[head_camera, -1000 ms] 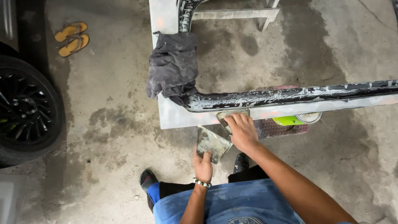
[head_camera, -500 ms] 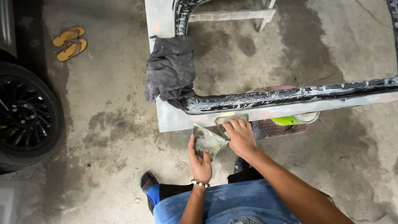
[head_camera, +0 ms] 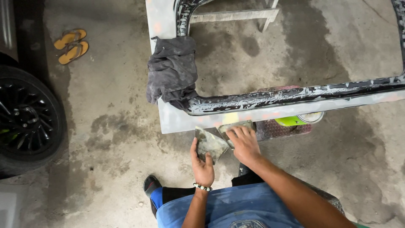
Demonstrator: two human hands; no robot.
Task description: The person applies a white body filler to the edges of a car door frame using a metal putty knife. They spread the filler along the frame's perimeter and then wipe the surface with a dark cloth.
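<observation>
A long grey car body panel (head_camera: 181,120) with a black, filler-smeared trim strip (head_camera: 295,95) lies across the concrete floor in front of me. My left hand (head_camera: 203,165) holds a flat grey putty board (head_camera: 209,144) smeared with filler, just below the panel's near edge. My right hand (head_camera: 244,143) presses a flat putty spreader (head_camera: 233,126) against the board's right corner, beside the panel edge. A beaded bracelet sits on my left wrist.
A dark grey rag (head_camera: 172,72) is draped over the panel's corner. A green and white can (head_camera: 300,119) stands on a red mesh stool (head_camera: 278,128) under the panel. A black car wheel (head_camera: 25,120) is at the left; orange sandals (head_camera: 71,45) lie beyond it.
My left hand has lifted the putty board up toward the panel. My right hand came off the panel edge with the spreader and now meets the board.
</observation>
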